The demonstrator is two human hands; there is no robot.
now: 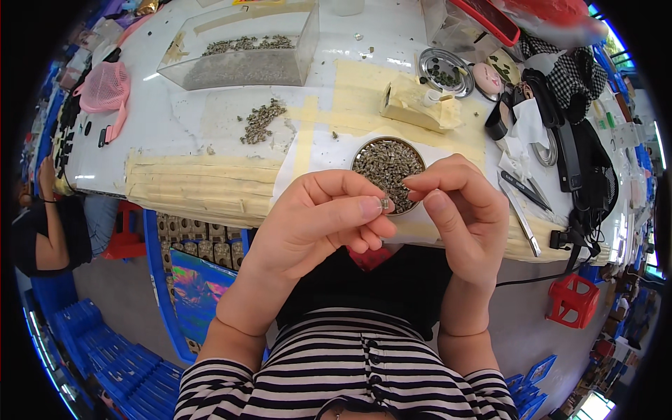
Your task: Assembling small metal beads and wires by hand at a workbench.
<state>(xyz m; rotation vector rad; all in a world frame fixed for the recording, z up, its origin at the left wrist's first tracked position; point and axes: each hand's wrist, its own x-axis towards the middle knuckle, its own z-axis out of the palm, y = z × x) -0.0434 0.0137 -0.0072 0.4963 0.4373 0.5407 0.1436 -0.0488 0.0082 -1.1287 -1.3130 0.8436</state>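
Observation:
Between the thumb and forefinger of my left hand [329, 217] is a small shiny metal piece [384, 203], too tiny to name more exactly. My right hand [462, 210] is raised just to its right, with thumb and forefinger apart and nothing visible between them. Right behind both hands sits a round tin [355, 155] full of many small metal pieces [389, 168]; my fingers hide part of its near rim. A loose heap of similar metal pieces [260, 122] lies on the table farther left.
A clear plastic box [238, 70] holding more pieces stands at the far left. A taped block [420, 105] and a round dish of dark bits [446, 72] are behind the tin. Tweezers [521, 217] lie at right. Another person's arm [50, 224] shows at the left edge.

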